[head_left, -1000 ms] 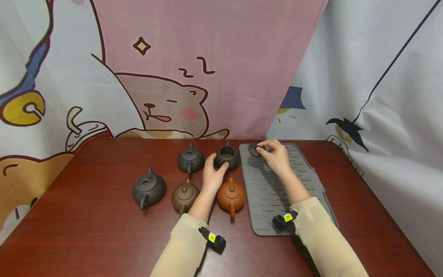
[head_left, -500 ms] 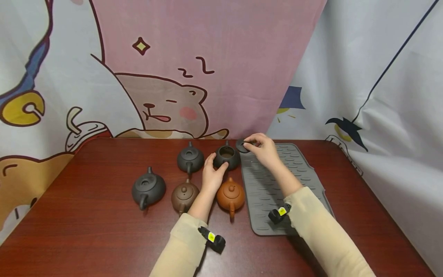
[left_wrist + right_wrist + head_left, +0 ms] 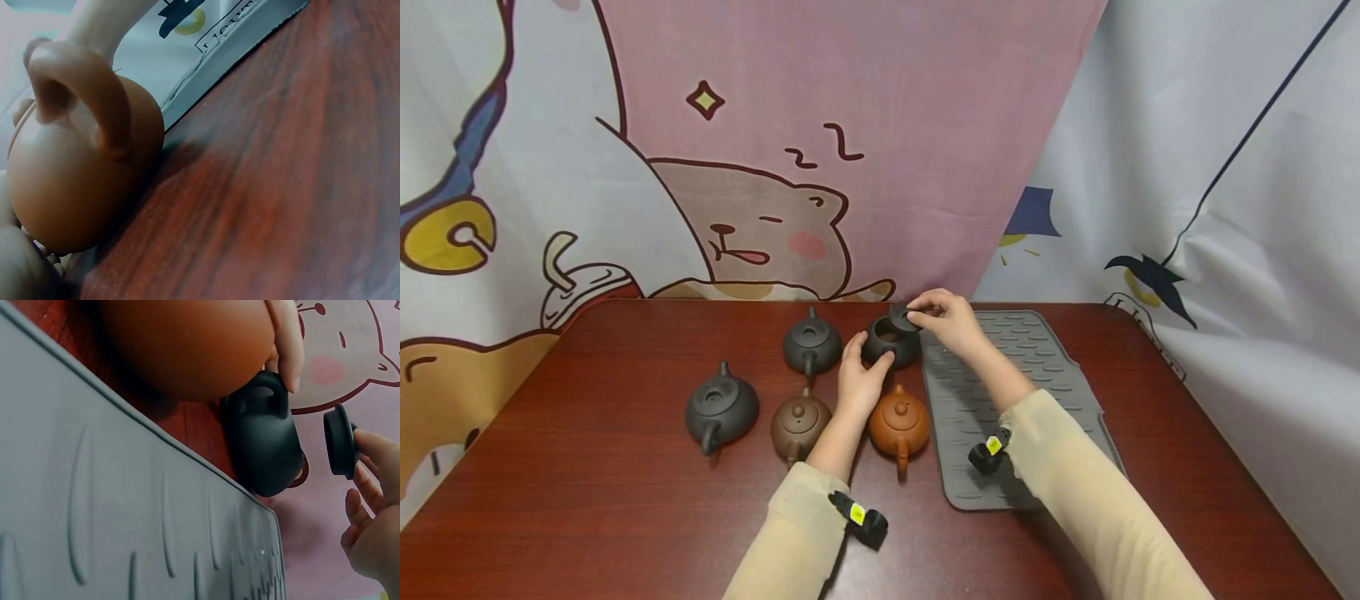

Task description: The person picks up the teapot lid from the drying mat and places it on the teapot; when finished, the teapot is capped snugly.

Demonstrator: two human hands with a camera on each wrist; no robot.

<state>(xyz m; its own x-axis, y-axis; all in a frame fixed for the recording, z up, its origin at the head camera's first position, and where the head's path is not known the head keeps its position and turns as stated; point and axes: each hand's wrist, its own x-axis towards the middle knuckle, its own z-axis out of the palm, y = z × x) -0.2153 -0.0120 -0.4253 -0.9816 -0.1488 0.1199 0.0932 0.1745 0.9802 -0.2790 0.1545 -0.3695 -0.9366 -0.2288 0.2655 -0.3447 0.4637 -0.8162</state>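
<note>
A lidless black teapot (image 3: 891, 340) (image 3: 265, 447) stands at the back of the table beside the grey ridged mat (image 3: 1000, 400) (image 3: 94, 506). My left hand (image 3: 861, 373) grips its near side, thumb against the pot. My right hand (image 3: 946, 318) (image 3: 369, 512) pinches a round black lid (image 3: 904, 317) (image 3: 339, 441), held tilted just above the pot's right rim. The orange teapot (image 3: 900, 424) (image 3: 75, 169) sits just in front of the left hand.
Three more lidded teapots stand on the dark red table (image 3: 587, 500): a black one (image 3: 812, 345) at the back, a brown one (image 3: 801, 425) in front, a dark grey one (image 3: 721, 408) to the left. A cartoon curtain (image 3: 737, 167) hangs behind the table.
My right hand lifted the black lid off the mat's far corner and carried it leftward to just above the open black teapot. The left hand stayed on the pot.
</note>
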